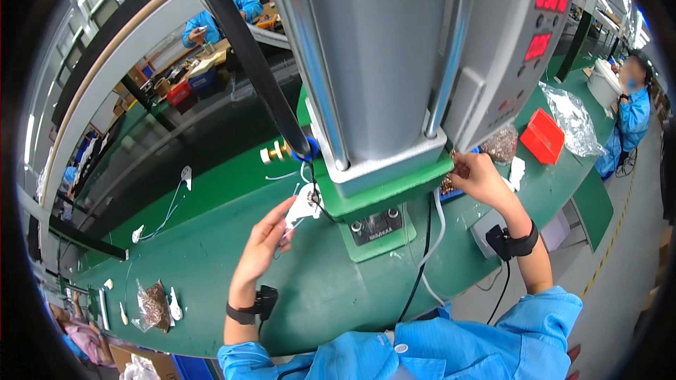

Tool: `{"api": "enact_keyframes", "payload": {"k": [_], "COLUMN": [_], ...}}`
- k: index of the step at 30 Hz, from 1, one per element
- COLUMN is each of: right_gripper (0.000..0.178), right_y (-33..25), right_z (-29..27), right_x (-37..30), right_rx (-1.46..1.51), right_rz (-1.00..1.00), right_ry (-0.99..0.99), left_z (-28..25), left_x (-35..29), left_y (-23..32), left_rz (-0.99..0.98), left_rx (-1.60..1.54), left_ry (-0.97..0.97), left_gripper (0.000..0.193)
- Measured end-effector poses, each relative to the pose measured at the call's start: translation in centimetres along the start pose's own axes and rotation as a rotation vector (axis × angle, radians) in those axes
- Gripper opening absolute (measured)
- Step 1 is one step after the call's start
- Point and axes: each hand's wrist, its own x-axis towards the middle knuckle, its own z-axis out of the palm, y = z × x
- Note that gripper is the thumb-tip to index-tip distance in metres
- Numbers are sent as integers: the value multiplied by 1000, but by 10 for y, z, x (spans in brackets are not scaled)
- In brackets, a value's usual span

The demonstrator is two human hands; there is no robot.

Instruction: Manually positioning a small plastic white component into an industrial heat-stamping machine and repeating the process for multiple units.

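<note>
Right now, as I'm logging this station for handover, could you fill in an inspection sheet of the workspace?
Surface: green bench, small pale marks in places.
Job's things: white part at the grey machine; blue bin of small copper-coloured pieces, partly hidden.
Clutter: red bin, clear plastic bag, bag of brown pieces.
Hands: left hand holds the white part; right hand is by the blue bin, fingertips partly hidden.
Cables: grey cable and black cable run toward the near edge.
Surroundings: co-worker in blue at right.
</note>
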Motion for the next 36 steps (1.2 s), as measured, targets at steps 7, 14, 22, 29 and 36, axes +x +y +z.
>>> {"api": "enact_keyframes", "payload": {"k": [7,14,22,29,36], "right_gripper": [19,16,15,14,18], "right_y": [-33,-24,-40,-55,-74], "right_z": [4,-8,2,27,40], "right_x": [-13,-31,-22,-6,3], "right_rx": [125,62,101,157,254], "right_rz": [-5,-80,-160,-329,-457], "right_ry": [-58,-40,-57,-68,12], "left_z": [64,66,71,81,92], "left_x": [22,23,21,26,35], "left_y": [-11,-16,1,12,-3], "left_rz": [74,219,286,121,322], "left_rx": [219,485,661,658,402], "left_ry": [-4,45,72,161,271], "left_gripper": [28,42,38,37,29]}}
